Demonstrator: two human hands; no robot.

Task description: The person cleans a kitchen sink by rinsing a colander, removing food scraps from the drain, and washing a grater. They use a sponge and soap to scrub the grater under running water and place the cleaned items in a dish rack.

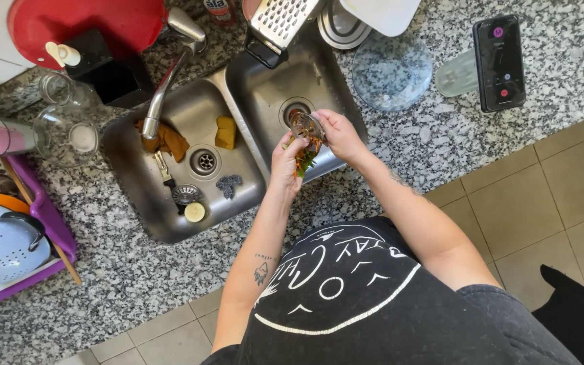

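My right hand point(340, 136) holds a round metal sink strainer point(306, 124), tilted, over the right basin of a steel double sink point(258, 81). Just below it, my left hand point(284, 159) is closed on orange and green vegetable scraps point(305, 159), and its fingers touch the strainer's lower edge. The open drain hole point(296, 108) shows right behind the strainer.
The left basin holds an orange cloth point(168, 141), a yellow sponge point(225, 132), a peeler and a second strainer point(186, 195). A faucet point(167, 73) arches over it. A grater point(277, 21), a glass lid point(392, 71), a phone point(499, 62) and a blue colander point(3, 245) lie on the granite counter.
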